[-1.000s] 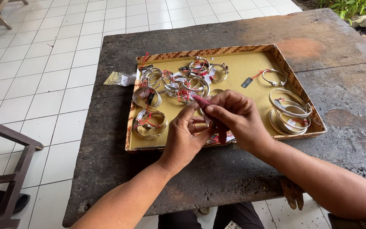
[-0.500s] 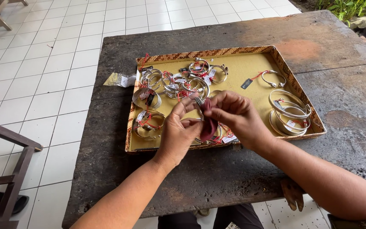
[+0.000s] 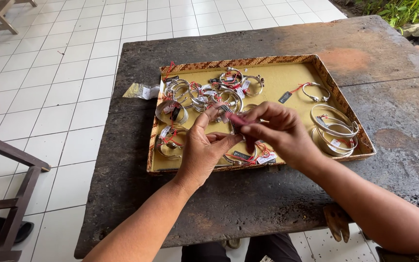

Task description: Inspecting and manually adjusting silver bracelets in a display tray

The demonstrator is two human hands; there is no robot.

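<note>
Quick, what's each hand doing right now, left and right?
Left hand: closed on a silver bracelet, thumb and fingers pinching it over the tray.
Right hand: fingers pinched on a small dark red strip at that bracelet.

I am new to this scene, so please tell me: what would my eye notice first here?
First, the two hands, left and right, meeting over a shallow yellow tray and pinching a small pink piece. Next, the silver bangles with red threads spread in that tray, on a dark table.
</note>
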